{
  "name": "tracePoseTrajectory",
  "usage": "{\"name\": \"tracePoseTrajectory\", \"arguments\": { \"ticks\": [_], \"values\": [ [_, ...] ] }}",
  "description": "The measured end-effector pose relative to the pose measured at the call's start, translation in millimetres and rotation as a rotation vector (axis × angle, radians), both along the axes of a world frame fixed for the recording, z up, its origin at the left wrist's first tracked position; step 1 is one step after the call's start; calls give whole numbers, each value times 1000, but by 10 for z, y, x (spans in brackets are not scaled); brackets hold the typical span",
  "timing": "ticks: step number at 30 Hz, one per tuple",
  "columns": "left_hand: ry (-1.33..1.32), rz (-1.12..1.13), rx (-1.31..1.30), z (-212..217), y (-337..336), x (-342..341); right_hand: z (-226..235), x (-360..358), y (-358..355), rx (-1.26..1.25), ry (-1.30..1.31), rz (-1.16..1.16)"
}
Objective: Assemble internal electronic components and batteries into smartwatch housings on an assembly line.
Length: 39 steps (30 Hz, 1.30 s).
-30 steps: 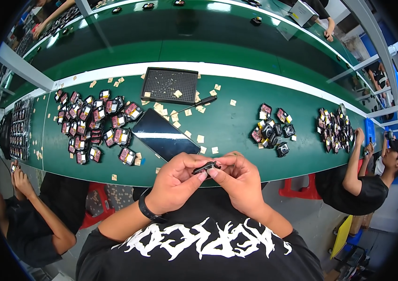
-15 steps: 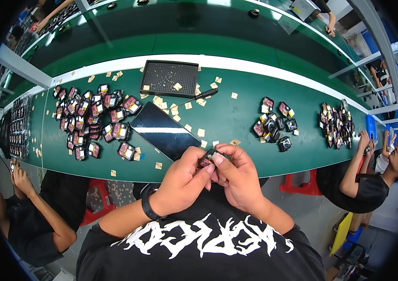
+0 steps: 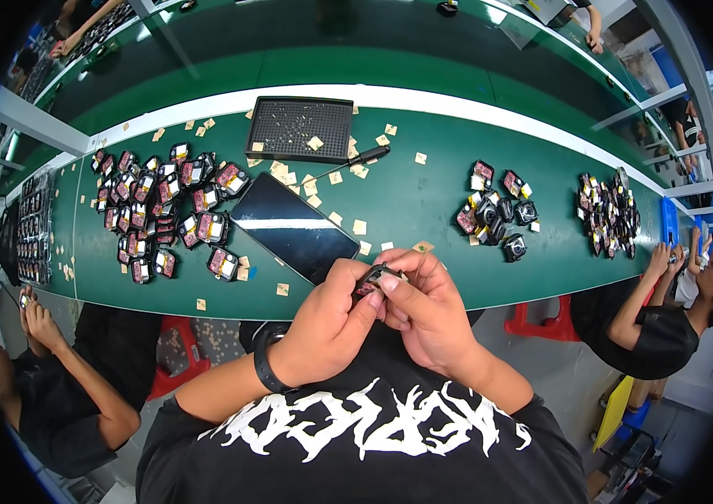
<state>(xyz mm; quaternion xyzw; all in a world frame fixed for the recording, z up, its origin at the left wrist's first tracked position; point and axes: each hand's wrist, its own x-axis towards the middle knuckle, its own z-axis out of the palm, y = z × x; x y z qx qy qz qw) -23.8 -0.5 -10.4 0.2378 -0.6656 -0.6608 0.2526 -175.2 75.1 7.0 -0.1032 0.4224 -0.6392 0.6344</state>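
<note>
A small black casing with a reddish circuit board inside (image 3: 368,284) is held up between both hands, just off the table's near edge. My left hand (image 3: 327,323) grips its left side, thumb and fingers closed. On the other side my right hand (image 3: 430,315) is closed too, its thumb pressing on the top of the casing; fingers hide much of the piece. Just beyond the left hand lies a large black phone-like slab (image 3: 293,228) with a glossy face. Small beige paper squares (image 3: 360,227) are scattered around it.
Many similar casings are heaped at the left (image 3: 155,197), with a smaller group (image 3: 491,210) and a dense pile (image 3: 607,214) to the right. A black perforated tray (image 3: 300,126) and a screwdriver (image 3: 369,156) lie farther back. Co-workers sit on both sides.
The view has shifted slightly. Both hands stay closed on the casing at nearly the same spot; the right fingers have moved a little.
</note>
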Motion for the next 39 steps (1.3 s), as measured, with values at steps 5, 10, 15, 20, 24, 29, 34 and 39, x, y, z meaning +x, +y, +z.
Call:
{"name": "tracePoseTrajectory", "arguments": {
  "ticks": [5, 10, 15, 20, 24, 29, 34, 39],
  "values": [
    [-100, 29, -62, 69, -40, -8, -51, -32, 6, 78, 97, 64],
    [-165, -12, 52, 23, -64, 91, -49, -113, 72, 83, 179, 149],
    [-142, -82, 162, 65, -79, 109, -55, -165, 105, 70, 200, 168],
    [-109, -158, 166, 194, -123, 187, -40, -169, 144, -57, 206, 154],
    [-118, -178, 117, 237, -138, 211, -47, -186, 181, -105, 199, 171],
    [-120, -148, -13, 268, -148, 175, -66, -189, 187, -126, 205, 175],
    [-183, -140, 22, 237, -150, 195, -65, -169, 175, -100, 261, 178],
    [-140, -153, 275, 300, -204, 217, 23, -125, 214, -131, 421, 91]
  ]
}}
